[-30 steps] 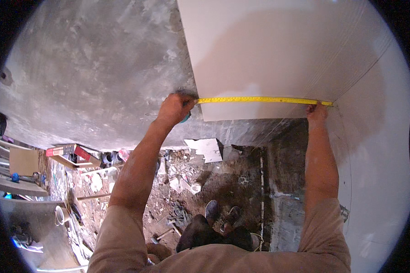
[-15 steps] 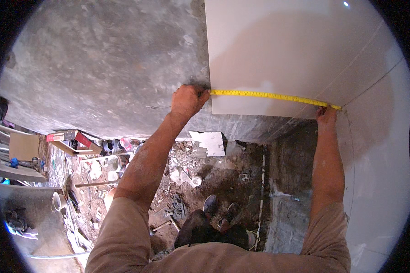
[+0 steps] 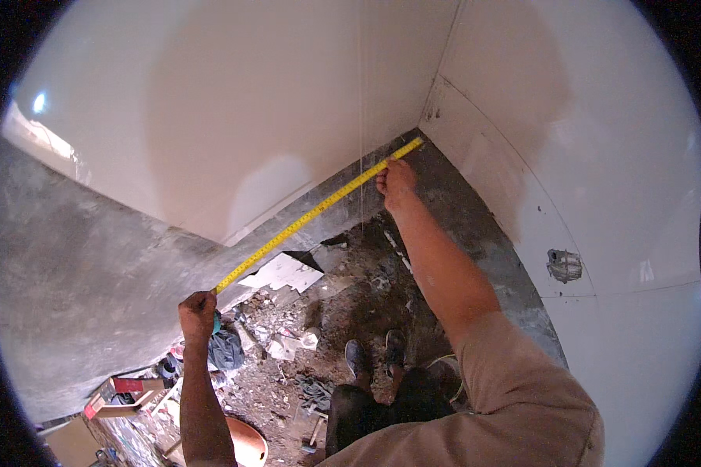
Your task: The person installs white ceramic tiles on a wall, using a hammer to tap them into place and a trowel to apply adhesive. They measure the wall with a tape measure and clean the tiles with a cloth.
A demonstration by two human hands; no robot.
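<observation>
A yellow tape measure (image 3: 304, 221) stretches diagonally between my hands, its blade slanting up from left to right. My left hand (image 3: 198, 314) is closed on the lower end; the fist hides what is inside it. Near the upper end, my right hand (image 3: 398, 184) pinches the blade, and a short piece runs past the fingers toward the corner where the walls meet. Behind the tape is the lower edge of a pale wall panel (image 3: 304, 86), with bare grey wall (image 3: 78, 233) below and to the left of it.
Another pale wall (image 3: 631, 171) on the right carries a grey electrical box (image 3: 564, 265). Rubble covers the floor below, with a broken white board piece (image 3: 284, 272), a dark bag (image 3: 226, 350), an open carton (image 3: 125, 395) and an orange-brown basin (image 3: 246, 442).
My view has turned toward the right-hand corner. The tape has gone from nearly level across the panel to a steep slant below its edge, with both hands still holding it.
</observation>
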